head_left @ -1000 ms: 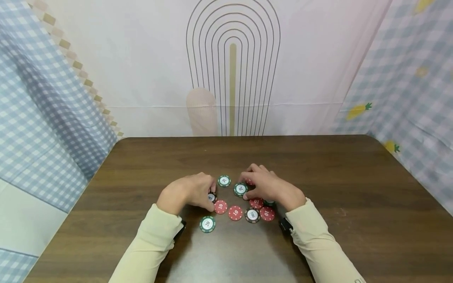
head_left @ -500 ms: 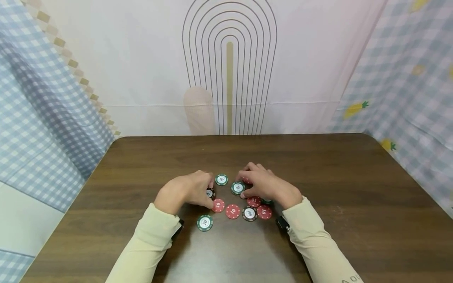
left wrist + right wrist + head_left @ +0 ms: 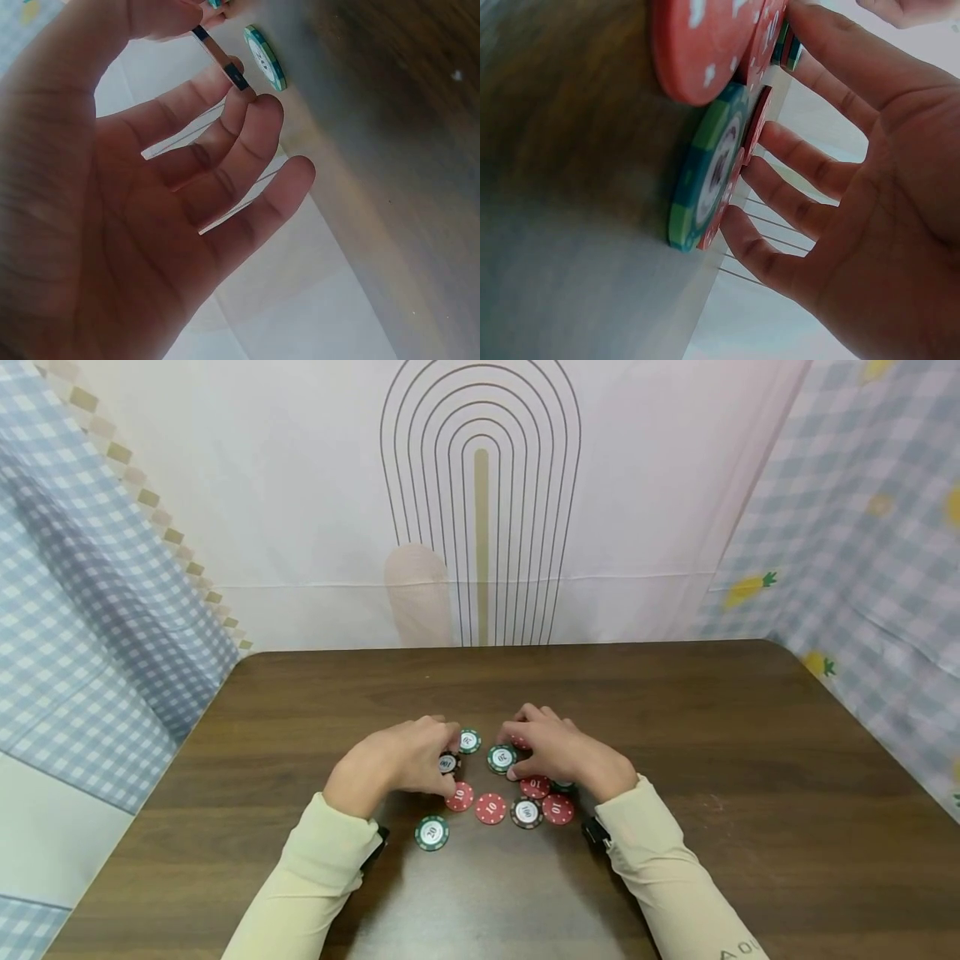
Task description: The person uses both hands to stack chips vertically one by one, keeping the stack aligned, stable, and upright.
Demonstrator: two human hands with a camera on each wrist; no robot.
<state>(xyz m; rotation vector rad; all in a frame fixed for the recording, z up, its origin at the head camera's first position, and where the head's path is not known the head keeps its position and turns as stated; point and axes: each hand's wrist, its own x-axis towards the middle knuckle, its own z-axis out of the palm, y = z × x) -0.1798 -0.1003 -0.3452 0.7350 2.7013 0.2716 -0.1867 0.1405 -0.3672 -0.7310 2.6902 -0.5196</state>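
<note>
My left hand (image 3: 408,756) pinches a black poker chip (image 3: 448,764) marked 100 between thumb and fingertips. Edge-on in the left wrist view, this black chip (image 3: 223,61) is held off the table. My right hand (image 3: 562,747) has thumb and index finger at opposite sides of a small stack topped by a green 20 chip (image 3: 502,758). The right wrist view shows the stack's green edge (image 3: 789,49) between those fingertips, while the other fingers reach past red chips. A green chip (image 3: 470,741) lies just beyond the left fingertips, and a red 10 chip (image 3: 460,797) is near the left thumb.
On the brown table (image 3: 337,685) lie a green 20 chip (image 3: 432,833), a red 10 chip (image 3: 491,808), a black 100 chip (image 3: 527,812) and another red chip (image 3: 557,809). More chips sit partly under my right hand. A white cloth (image 3: 315,527) hangs behind.
My left hand has moved slightly away and to the right with the black chip, toward the far green chip. The right hand stays at the green-topped stack. The head view has shifted slightly.
</note>
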